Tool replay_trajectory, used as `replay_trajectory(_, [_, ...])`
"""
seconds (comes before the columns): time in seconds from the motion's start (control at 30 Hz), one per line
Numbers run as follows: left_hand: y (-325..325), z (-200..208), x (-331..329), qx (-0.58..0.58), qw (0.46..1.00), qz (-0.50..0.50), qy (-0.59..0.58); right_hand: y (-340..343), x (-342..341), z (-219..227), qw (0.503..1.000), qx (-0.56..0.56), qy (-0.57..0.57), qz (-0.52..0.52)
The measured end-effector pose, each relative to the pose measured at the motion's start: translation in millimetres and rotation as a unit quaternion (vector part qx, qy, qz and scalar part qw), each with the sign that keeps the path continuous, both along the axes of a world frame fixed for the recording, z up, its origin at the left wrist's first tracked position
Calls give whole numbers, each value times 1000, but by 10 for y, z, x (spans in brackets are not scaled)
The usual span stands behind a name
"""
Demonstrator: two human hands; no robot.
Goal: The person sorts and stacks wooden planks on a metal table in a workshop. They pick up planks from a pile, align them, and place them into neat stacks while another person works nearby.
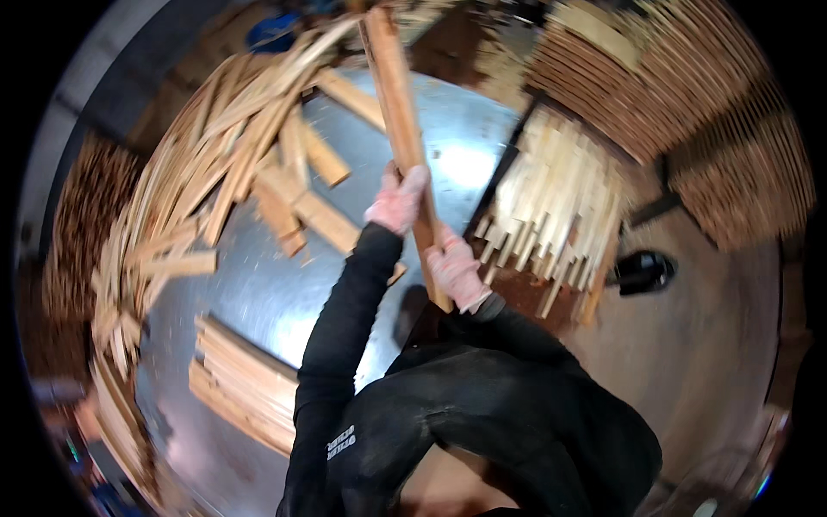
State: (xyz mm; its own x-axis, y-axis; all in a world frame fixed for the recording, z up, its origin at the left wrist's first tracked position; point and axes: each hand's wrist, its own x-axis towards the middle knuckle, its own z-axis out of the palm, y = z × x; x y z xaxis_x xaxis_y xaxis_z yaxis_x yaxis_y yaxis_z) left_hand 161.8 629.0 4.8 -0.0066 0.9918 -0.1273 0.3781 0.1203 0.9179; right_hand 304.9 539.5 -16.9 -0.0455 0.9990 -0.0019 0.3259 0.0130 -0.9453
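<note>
A long wooden board point(398, 103) slants across the space in front of me, its far end raised toward the top of the view and its near end close to my body. My left hand point(399, 200), in a pinkish-white glove, grips it around the middle. Lower down, nearer my body, my right hand point(457, 267) in a matching glove is closed on the board's right edge. Beneath the board lies a shiny metal tabletop point(258, 276). Several short wood pieces point(323, 220) rest on it just left of my left hand.
A big loose heap of wood strips point(228, 155) covers the table's far left. Neatly laid boards point(245, 379) sit at the near left. Right of the table are a stack of pale strips point(551, 198) and tall board stacks point(655, 77). A black object point(644, 271) is on the floor.
</note>
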Motion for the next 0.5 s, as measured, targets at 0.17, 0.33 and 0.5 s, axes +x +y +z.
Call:
replay_trajectory(0.17, [-27, -400, 90, 39, 988, 17, 148, 232, 1802, -394, 978, 13, 105, -180])
replay_trajectory(0.33, [-77, -891, -214, -288, 755, 224, 545, 470, 3870, -1290, 832, -148, -488, -217])
replay_trajectory(0.5, [55, -1119, -418, -367, 727, 328, 478, 624, 5262, -2937, 625, -368, -689, 0])
